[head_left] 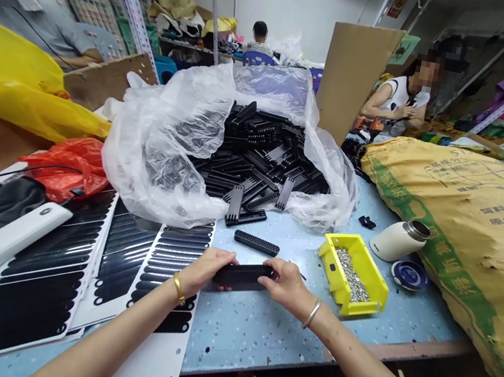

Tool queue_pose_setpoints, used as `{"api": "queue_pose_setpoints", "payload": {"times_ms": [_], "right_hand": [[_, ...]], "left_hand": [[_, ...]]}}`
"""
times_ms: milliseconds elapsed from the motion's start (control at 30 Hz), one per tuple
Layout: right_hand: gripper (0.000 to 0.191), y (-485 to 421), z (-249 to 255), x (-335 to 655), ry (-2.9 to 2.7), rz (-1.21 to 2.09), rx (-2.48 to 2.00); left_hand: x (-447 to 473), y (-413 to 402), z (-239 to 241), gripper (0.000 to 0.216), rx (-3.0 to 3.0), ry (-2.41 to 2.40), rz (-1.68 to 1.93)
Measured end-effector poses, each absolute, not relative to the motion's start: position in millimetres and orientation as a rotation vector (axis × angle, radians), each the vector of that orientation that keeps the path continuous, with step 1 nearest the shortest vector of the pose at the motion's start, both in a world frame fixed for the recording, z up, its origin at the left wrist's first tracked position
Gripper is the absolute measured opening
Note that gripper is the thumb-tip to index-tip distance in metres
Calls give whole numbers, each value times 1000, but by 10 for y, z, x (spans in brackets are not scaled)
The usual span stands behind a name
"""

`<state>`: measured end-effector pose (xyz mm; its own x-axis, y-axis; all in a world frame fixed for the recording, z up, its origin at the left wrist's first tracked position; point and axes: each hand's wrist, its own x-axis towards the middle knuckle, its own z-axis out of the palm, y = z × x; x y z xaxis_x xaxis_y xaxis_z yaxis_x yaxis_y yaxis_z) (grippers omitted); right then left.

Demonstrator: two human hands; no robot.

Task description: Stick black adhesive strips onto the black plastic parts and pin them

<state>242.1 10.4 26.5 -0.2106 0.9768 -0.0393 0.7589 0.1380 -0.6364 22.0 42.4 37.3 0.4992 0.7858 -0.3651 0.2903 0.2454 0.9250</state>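
Both my hands grip one black rectangular plastic part (pixel 243 276) just above the blue table, tilted so a flat dark face shows. My left hand (pixel 209 270) closes on its left end, and my right hand (pixel 283 282) pinches its right end between thumb and fingers. Just beyond them a long black part with a honeycomb face (pixel 257 243) lies on the table. Left of my hands, white sheets (pixel 150 362) carry rows of glossy black strips with rounded ends. Farther back, a clear plastic bag (pixel 160 153) spills a heap of similar black parts (pixel 263 151).
To the right stand a yellow bin (pixel 375 306) of small metal pieces, a white thermos (pixel 392 240) and its blue lid (pixel 409 275). A large yellow sack (pixel 465 220) fills the right edge. A white elongated device (pixel 12 237) lies at left. Other people sit beyond the table.
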Motion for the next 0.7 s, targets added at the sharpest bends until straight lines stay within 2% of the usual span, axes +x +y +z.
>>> {"api": "queue_pose_setpoints", "payload": {"times_ms": [133, 333, 533, 633, 700], "right_hand": [[18, 142, 146, 2466, -2042, 695, -1809], [32, 152, 78, 2515, -2092, 684, -1794], [16, 119, 119, 2565, -2204, 474, -1811], [29, 165, 198, 2613, -2177, 305, -1915], [46, 236, 272, 2643, -2158, 273, -1963]], "left_hand": [[113, 451, 353, 32, 1905, 1269, 436], [86, 376, 263, 34, 2327, 1361, 255], [159, 494, 223, 35, 2470, 1345, 192], [244, 639, 292, 42, 2545, 1436, 169], [303, 768, 355, 59, 2529, 1523, 118]]}}
